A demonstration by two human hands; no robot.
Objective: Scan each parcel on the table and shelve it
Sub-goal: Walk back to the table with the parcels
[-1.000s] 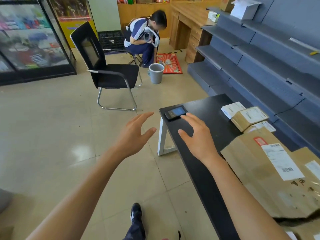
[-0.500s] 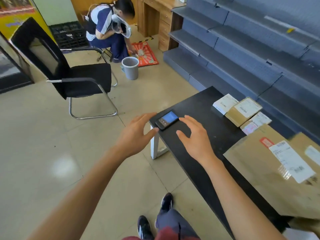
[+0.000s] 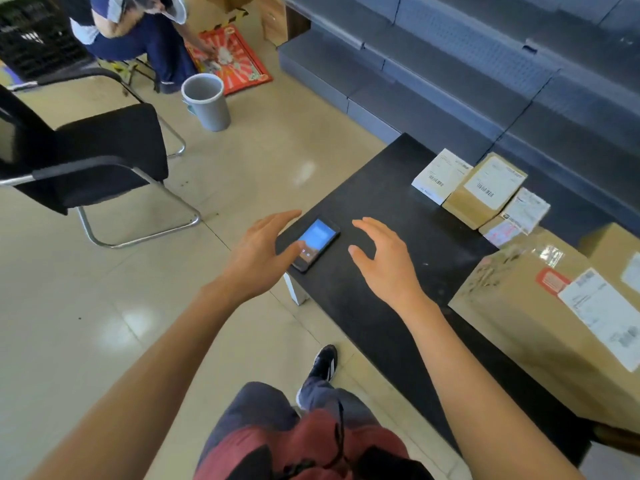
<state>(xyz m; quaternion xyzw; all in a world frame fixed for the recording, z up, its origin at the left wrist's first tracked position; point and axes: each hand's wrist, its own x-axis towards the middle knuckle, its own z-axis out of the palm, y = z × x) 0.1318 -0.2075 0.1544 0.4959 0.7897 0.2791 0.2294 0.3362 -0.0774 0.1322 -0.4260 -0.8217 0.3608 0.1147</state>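
Bare black worktop [image 3: 381,188] around the dark handheld scanner with lit blue screen [image 3: 317,244], reachable from above and either side. Brown cardboard parcels [image 3: 519,323] crowd the right edge; grey metal shelves [image 3: 450,81] behind.

Blk chair [image 3: 104,150], gray bin [image 3: 206,102]

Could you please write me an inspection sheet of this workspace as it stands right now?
Surface: black table, white leg at its near corner.
Job's things: handheld scanner, screen lit, near the table corner; small parcels and large cardboard boxes along the right.
Clutter: nothing seen.
Hands: left hand open, thumb at the scanner; right hand open above the table.
Cables: nothing seen.
Surroundings: grey shelves, black chair, grey bin, seated person.
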